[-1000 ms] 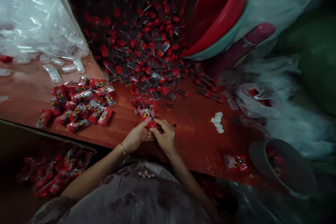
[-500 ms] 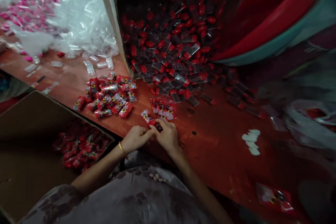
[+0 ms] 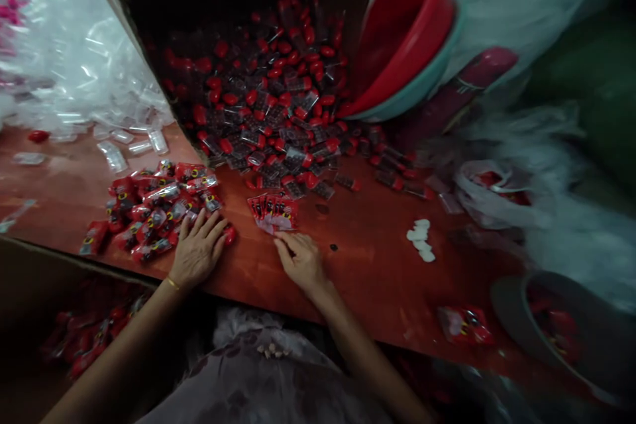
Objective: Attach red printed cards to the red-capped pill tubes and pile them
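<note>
My left hand [image 3: 197, 252] lies with fingers spread at the near right edge of a pile of filled red packets [image 3: 154, 202]. Part of a red packet [image 3: 229, 234] shows beside its fingertips. To the right, my right hand [image 3: 302, 262] has thumb and forefinger pinched at the lower edge of a fan of flat red printed wrappers [image 3: 275, 211]. Beyond the wrappers, small clear tubes with red caps and dark contents [image 3: 293, 126] spill from a tipped cardboard box [image 3: 159, 89].
Clear empty tubes [image 3: 113, 156] and a heap of clear plastic [image 3: 74, 59] are at left. Red and teal basins [image 3: 397, 33] lean by the box. White discs [image 3: 420, 240], a red packet [image 3: 464, 324] and a grey container [image 3: 511, 301] sit at right. Below left, another box holds packets [image 3: 94, 338].
My hands were together over a red packet; now they are apart. My left hand has moved left to the pile, and my right hand has reached the wrappers. The view has shifted right.
</note>
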### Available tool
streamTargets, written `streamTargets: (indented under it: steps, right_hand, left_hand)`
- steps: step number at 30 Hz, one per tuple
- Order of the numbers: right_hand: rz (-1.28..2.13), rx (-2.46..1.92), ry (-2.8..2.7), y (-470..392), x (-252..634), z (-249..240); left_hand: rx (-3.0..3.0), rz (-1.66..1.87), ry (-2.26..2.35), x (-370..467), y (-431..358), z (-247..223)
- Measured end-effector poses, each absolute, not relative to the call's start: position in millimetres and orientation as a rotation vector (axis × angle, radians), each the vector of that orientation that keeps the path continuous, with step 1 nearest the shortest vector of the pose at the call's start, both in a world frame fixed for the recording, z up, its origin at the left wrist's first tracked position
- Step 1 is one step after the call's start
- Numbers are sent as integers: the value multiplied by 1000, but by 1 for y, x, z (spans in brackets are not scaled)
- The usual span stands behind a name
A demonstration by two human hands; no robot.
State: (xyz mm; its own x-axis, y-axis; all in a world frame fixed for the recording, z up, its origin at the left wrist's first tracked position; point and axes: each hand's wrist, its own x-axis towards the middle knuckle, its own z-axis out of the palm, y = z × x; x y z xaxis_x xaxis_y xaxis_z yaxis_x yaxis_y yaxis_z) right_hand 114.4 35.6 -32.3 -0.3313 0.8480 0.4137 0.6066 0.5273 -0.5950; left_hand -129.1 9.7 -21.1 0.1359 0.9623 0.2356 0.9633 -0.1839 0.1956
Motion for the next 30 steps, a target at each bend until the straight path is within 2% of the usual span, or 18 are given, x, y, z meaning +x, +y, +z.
streamTargets:
  steps: [5, 8, 13, 18, 25, 30]
  right_hand:
    - [114, -1656, -2047, 102, 162, -28]
    - [77, -1777, -2113, 138, 172, -30]
    - [82, -1767, -2204, 143, 177, -40]
    - [7, -1756, -2207, 106, 191, -45]
    - [-100, -1714, -2110, 85, 204, -49]
    - [-100, -1471, -1983, 73, 197, -37]
  left_hand:
    - [-2293, -393, -1947, -147, 14, -23]
    - [-2263, -420, -1943, -139, 14, -15]
    - [-2306, -643, -1854, -79, 29, 3]
    - [-2551, -604, -1793, -24, 73, -5]
    - [-2588, -557, -1796, -17, 74, -22]
    - [-2477, -711, -1882, -16, 66, -19]
